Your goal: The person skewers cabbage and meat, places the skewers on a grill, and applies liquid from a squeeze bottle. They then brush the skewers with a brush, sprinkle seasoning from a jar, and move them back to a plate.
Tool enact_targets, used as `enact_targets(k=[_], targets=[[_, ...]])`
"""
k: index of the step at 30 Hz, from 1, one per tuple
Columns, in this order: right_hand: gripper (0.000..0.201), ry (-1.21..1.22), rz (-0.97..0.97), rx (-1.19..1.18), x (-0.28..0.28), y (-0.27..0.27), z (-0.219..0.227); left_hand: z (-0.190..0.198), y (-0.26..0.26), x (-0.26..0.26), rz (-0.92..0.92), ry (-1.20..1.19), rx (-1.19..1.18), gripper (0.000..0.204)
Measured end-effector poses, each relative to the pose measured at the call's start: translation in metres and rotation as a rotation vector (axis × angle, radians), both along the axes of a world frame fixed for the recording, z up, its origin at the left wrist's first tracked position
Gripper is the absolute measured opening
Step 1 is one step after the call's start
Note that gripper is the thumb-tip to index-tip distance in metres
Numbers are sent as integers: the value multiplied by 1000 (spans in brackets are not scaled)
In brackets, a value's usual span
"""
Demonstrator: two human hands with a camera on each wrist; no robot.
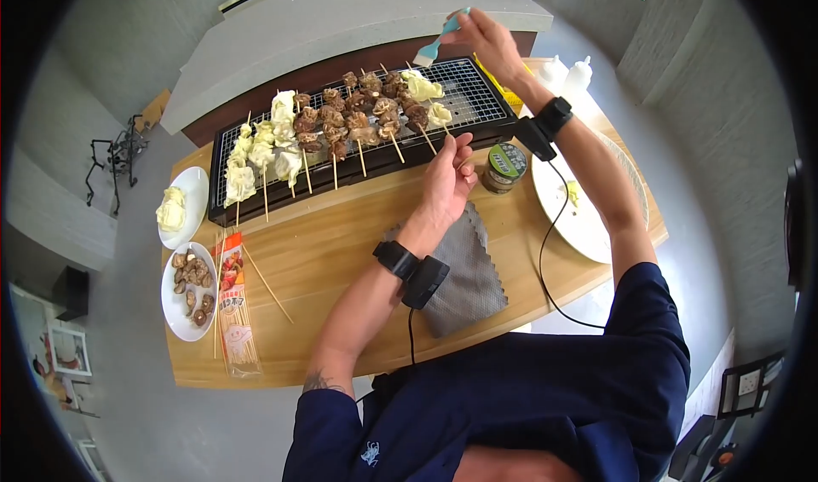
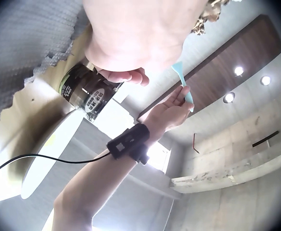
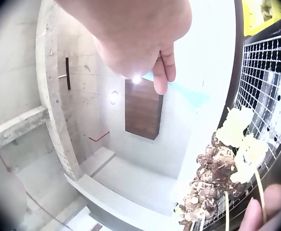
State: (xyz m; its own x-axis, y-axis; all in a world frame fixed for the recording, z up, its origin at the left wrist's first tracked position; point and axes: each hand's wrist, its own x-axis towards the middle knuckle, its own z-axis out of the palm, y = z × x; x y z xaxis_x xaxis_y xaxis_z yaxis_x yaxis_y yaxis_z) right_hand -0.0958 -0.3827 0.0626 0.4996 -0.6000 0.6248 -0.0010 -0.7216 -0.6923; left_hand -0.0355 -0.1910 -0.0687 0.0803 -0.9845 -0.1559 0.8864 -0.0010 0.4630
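My right hand (image 1: 492, 46) holds a teal brush (image 1: 429, 53) above the grill's back right part, its pale bristles pointing down toward the food. In the left wrist view the same hand (image 2: 167, 115) grips the brush (image 2: 182, 79) by its handle. At the grill's front edge, my left hand (image 1: 447, 179) pinches the stick end of the rightmost cabbage skewer (image 1: 439, 115); the right wrist view shows its fingertips (image 3: 275, 198) around that stick (image 3: 260, 192). Mushroom skewers (image 1: 360, 128) and more cabbage skewers (image 1: 240, 179) lie across the black grill (image 1: 477, 132).
A green-lidded jar (image 1: 506, 165) stands right of my left hand, above a grey cloth (image 1: 464, 277). White bottles (image 1: 578, 76) and a large plate (image 1: 588, 226) are at right. At left are plates of cabbage (image 1: 194, 194) and mushrooms (image 1: 181, 318), with a skewer packet (image 1: 237, 311).
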Motion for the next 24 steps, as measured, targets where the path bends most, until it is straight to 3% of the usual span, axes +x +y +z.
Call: enact_targets(k=[3,16,19,21,24], targets=[[32,187,19,-71,-3,13,-7,2,1,1,22,-73,14,32],[33,289,69,-222,-79,90,23,7,-2,4,17,-218,11,33],[33,211,87,-63,-89,84,15,5,-4,3,16,-255,23,33],[33,-7,136,77,-91,70,-4,7,-2,2,1,-288,50,33],[32,-116,127,61,-118,74,-2,6,-4,2,-3,-287,38,28]])
